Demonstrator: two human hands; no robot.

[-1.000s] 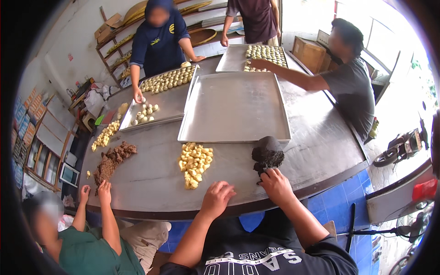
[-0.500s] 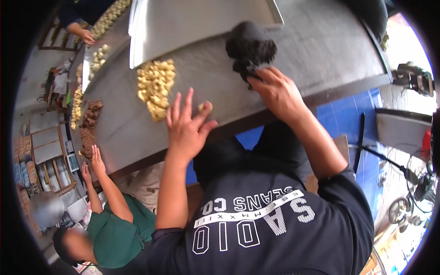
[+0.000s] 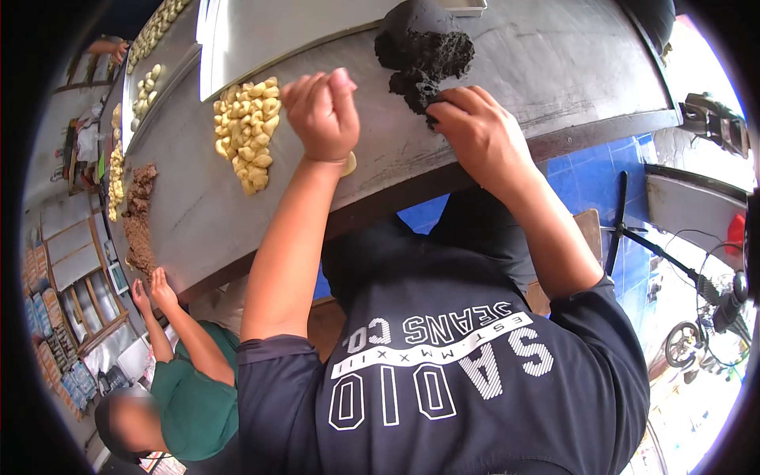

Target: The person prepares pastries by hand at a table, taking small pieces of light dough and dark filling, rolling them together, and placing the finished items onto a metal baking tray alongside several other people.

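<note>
My left hand is raised over the steel table, fingers curled closed; what they hold, if anything, is hidden. Beside it lies a heap of small yellow dough pieces, and a pale flattened piece rests partly behind my wrist. My right hand has its fingers closed on the lower end of a crumbly black mass, which has a smoother lump at its top.
Metal trays stand farther back, one with pale balls. A green-shirted person works at left near brown crumbly filling. Other people show at the far edge. A pedestal fan stands at right, beside a bench.
My view has tipped downward. My left hand, spread open half a second ago, has curled closed and lifted. My right hand stays at the black mass.
</note>
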